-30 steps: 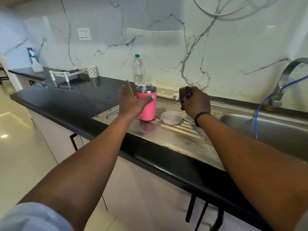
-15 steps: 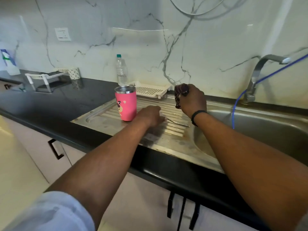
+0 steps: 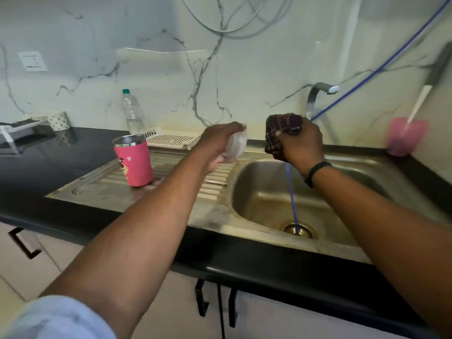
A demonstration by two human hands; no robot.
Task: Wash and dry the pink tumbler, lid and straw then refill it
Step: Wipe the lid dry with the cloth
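left hand (image 3: 217,145) grips the clear lid (image 3: 236,146), right hand (image 3: 302,143) clutches a dark cloth (image 3: 281,130); pink tumbler (image 3: 134,163) upright at 9 o'clock.

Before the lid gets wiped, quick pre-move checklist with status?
1. Lid held: ok, left hand grips it above the drainboard.
2. Cloth ready: ok, right hand holds it bunched, above the sink.
3. Cloth and lid in contact: not ok, a gap shows between them.
4. Tumbler stable: ok, upright on the drainboard, open, clear of both hands.
5. Straw accounted for: ok, thin metal piece lies on the drainboard ribs.
6. Lid dry or wet: cannot tell, it is blurred.
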